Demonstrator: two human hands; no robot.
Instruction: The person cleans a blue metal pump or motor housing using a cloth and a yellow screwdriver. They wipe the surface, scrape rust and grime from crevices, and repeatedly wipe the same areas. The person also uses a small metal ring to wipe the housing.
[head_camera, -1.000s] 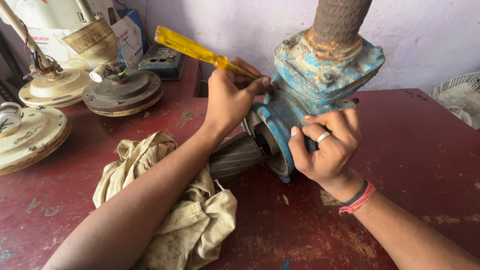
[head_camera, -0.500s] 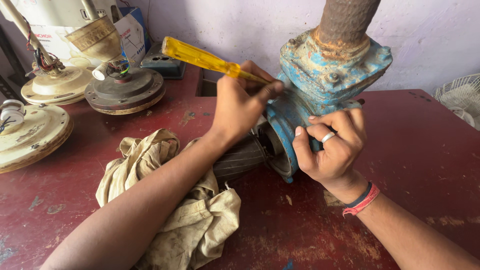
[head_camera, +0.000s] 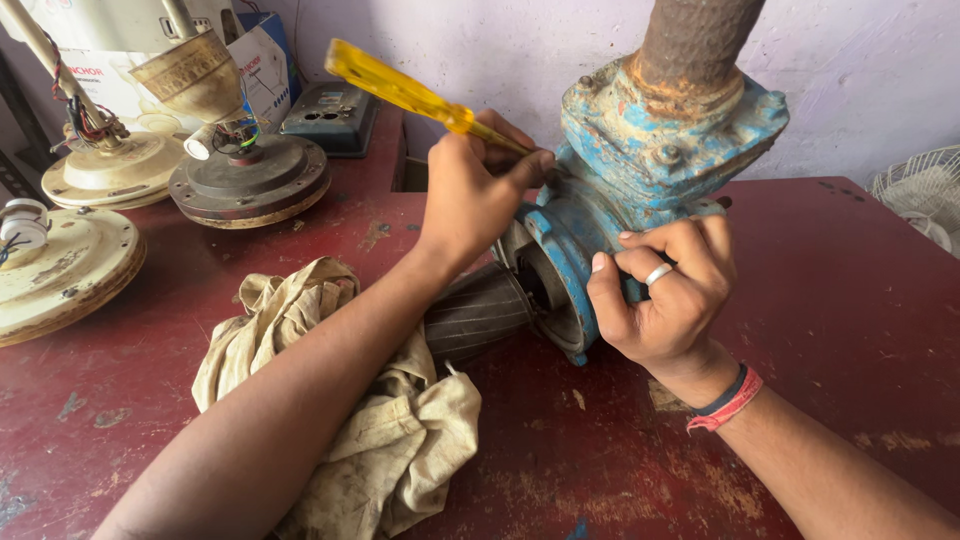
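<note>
**Screwdriver tipped lower against the blue pump, right hand unmoved**

Compared with half a second earlier: yellow handle swung slightly lower and further left, tip end kept at the same joint of the casting; right hand in the same grip as before.

Left hand (head_camera: 478, 195): fingers curled fully closed around the lower end of the translucent yellow plastic screwdriver (head_camera: 400, 90), thumb pressed along the shaft side. Long axis of the tool slanted from upper left down to lower right, handle end free in the air above the table, working end hidden behind the knuckles, just where the hand meets the chipped blue cast-metal pump housing (head_camera: 650, 160). Cannot tell whether the tip is seated in a screw or in a seam.

Right hand (head_camera: 665, 300): fingers wrapped over the round blue flange from the right, silver ring visible, thumb on the near rim; firmly closed on the casting, holding it steady. Nearer of the two hands to the housing body; left hand nearer to the upper joint.

Further out: dark ribbed grey rotor cylinder (head_camera: 478, 315) projecting leftward out of the flange, resting on a crumpled dirty beige cloth (head_camera: 380, 440). Rusty brown pipe (head_camera: 700, 40) standing upright on the housing. All on a worn dark red table (head_camera: 850, 300). Cream ceiling-fan motor shells (head_camera: 60, 265) well apart at the left edge.
</note>
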